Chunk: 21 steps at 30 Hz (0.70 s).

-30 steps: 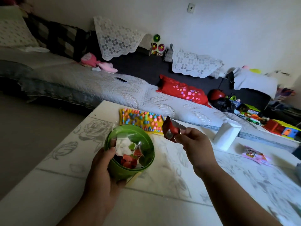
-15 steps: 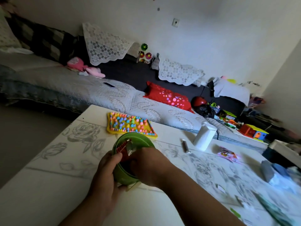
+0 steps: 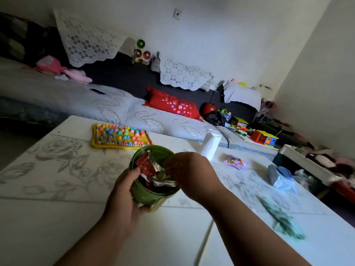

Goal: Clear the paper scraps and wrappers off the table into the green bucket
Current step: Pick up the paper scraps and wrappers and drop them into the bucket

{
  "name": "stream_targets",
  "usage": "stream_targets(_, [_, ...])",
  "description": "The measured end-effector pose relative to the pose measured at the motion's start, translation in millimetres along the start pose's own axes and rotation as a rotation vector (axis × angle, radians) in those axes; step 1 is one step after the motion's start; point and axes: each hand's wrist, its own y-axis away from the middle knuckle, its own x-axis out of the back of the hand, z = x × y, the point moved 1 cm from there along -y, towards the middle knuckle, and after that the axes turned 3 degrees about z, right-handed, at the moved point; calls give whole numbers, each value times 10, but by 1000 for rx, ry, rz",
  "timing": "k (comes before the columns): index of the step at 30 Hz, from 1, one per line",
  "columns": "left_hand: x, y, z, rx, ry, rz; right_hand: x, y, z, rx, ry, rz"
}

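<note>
My left hand (image 3: pixel 123 196) grips the side of the green bucket (image 3: pixel 148 194), which stands on the white rose-patterned table (image 3: pixel 57 169). A red and silver wrapper (image 3: pixel 147 166) sticks up inside the bucket on top of other scraps. Over the bucket's right rim hovers my right hand (image 3: pixel 190 173), fingers bunched and pointing down into the opening; the back of the hand hides whether they still touch the foil. On the table to the right lie a pink wrapper (image 3: pixel 233 162), a blurred green scrap (image 3: pixel 282 221) and a crumpled blue-white wad (image 3: pixel 280 177).
A yellow mat with coloured bumps (image 3: pixel 120 135) lies beyond the bucket. A white cylinder (image 3: pixel 210 144) stands behind my right hand. A grey sofa with a red cushion (image 3: pixel 172 105) runs along the table's far edge, and toys are piled at the right.
My right hand carried the red wrapper from above the table into the bucket, where it now sits. The view has swung right. My left hand kept hold of the bucket.
</note>
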Motion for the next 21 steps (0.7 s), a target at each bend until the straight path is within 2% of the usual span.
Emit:
stream_targets(3, [-200, 55, -142, 37, 3, -23, 234, 179, 449, -187, -101, 165])
stream_targets(6, [-379, 94, -306, 71, 16, -41, 362, 381, 1052, -355, -108, 200])
stream_targets(10, [-541, 112, -502, 113, 3, -59, 285, 752, 1811, -569, 47, 10])
stream_targets(14, [-607, 75, -678, 138, -33, -47, 36, 1075, 2322, -824, -20, -53])
stream_targets(16, [-639, 53, -748, 146, -43, -46, -78, 1150, 2451, -881, -7, -89])
stream_targets(21, [-694, -14, -848, 144, -74, -26, -254, 1108, 2618, -892, -22, -65])
